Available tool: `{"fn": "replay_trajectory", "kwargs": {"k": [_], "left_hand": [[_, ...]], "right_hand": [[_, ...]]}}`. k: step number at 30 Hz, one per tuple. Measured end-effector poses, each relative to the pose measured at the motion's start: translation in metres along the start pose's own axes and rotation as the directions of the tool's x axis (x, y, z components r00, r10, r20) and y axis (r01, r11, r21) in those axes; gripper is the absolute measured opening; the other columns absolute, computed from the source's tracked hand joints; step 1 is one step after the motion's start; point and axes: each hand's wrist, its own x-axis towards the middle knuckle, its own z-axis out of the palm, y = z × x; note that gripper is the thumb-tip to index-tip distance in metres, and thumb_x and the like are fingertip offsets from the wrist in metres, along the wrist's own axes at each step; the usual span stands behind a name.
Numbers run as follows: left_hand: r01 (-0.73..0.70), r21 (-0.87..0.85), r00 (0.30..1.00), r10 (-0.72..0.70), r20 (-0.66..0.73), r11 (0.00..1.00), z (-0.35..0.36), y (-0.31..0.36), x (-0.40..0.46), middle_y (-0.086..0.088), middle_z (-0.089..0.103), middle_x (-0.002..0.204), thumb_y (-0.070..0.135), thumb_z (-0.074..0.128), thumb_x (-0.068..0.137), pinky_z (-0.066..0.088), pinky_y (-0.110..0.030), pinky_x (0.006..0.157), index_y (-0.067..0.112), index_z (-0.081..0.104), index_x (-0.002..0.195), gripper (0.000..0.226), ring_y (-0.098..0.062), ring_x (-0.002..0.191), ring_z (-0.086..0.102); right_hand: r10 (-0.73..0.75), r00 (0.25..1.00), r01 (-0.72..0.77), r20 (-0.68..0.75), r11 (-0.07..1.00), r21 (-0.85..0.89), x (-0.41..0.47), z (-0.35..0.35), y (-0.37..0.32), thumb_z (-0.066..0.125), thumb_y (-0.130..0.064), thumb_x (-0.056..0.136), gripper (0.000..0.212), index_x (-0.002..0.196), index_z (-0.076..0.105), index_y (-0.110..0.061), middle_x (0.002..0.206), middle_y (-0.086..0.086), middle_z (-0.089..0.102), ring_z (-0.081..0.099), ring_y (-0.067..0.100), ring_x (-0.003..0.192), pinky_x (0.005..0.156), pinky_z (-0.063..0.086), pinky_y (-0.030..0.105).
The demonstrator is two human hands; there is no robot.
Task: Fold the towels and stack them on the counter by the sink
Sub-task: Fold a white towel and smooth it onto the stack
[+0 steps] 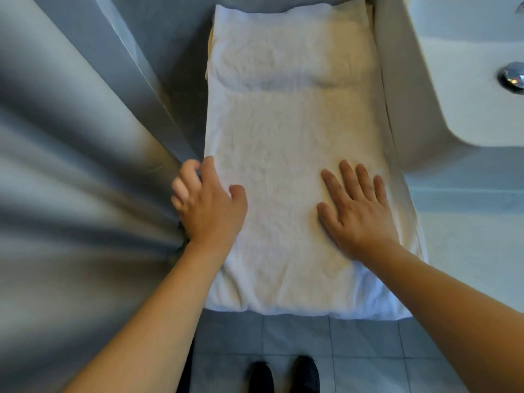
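A gray curtain (71, 165) hung at left. A white towel (289, 171) lay lengthwise on the counter (465, 245) beside the sink (467, 80). The right hand (360, 214) pressed flat, fingers spread; the left hand (209, 205) rested loosely curled on its edge.

Counter (467, 251) under white towel (283, 180) mostly covered; only strip right of towel shows
Towel's layer count not readable; far end bulges over something unseen
Sink (467, 89) cut by right and top edges; drain (511, 76) half out of view
Left hand (211, 207) outer fingers blurred at towel's left edge beside curtain (71, 165); grip on edge unclear
Shoes (283, 375) cropped by bottom edge
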Motion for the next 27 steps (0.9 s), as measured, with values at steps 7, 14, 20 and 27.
{"fn": "replay_trajectory", "kwargs": {"k": [7, 14, 20, 27], "left_hand": [[0.364, -0.151, 0.917, -0.325, 0.232, 0.919, -0.027, -0.042, -0.061, -0.002, 0.048, 0.106, 0.026, 0.053, 0.092, 0.047, -0.039, 0.075, 0.015, 0.045, 0.098, 0.015, -0.025, 0.093, 0.052], [0.263, 0.083, 0.931, -0.276, 0.241, 0.961, -0.029, -0.031, -0.079, -0.018, 0.055, 0.121, 0.019, 0.043, 0.100, 0.045, -0.041, 0.086, 0.001, 0.050, 0.116, 0.025, -0.035, 0.108, 0.055], [0.281, 0.057, 0.932, -0.287, 0.222, 0.958, -0.031, -0.028, -0.086, -0.010, 0.056, 0.096, 0.023, 0.036, 0.104, 0.041, -0.037, 0.067, 0.003, 0.044, 0.115, 0.024, -0.029, 0.083, 0.055], [0.203, -0.012, 0.973, -0.201, 0.116, 0.979, -0.028, -0.061, -0.096, -0.011, 0.060, 0.076, 0.029, 0.030, 0.105, 0.048, -0.041, 0.056, 0.011, 0.037, 0.103, 0.020, -0.033, 0.065, 0.057]], "right_hand": [[-0.010, 1.000, 0.010, 0.000, 1.000, -0.010, -0.003, 0.004, -0.001, 0.007, -0.062, 0.091, 0.068, 0.154, 0.003, -0.038, 0.164, -0.002, -0.005, -0.010, 0.022, 0.150, 0.120, -0.007, 0.045], [-0.008, 1.000, 0.008, -0.011, 1.000, -0.001, -0.006, 0.004, 0.000, 0.008, -0.061, 0.090, 0.068, 0.154, 0.005, -0.038, 0.164, -0.003, -0.003, -0.008, 0.021, 0.150, 0.120, -0.006, 0.045], [-0.012, 1.000, 0.012, -0.003, 1.000, -0.006, -0.007, 0.003, -0.001, 0.006, -0.062, 0.090, 0.069, 0.154, 0.004, -0.038, 0.164, -0.003, -0.004, -0.009, 0.020, 0.150, 0.121, -0.006, 0.045], [-0.011, 1.000, 0.011, -0.011, 1.000, -0.003, -0.007, 0.003, -0.004, 0.008, -0.061, 0.091, 0.067, 0.154, 0.005, -0.038, 0.164, -0.004, -0.003, -0.008, 0.020, 0.150, 0.121, -0.006, 0.044]]}}
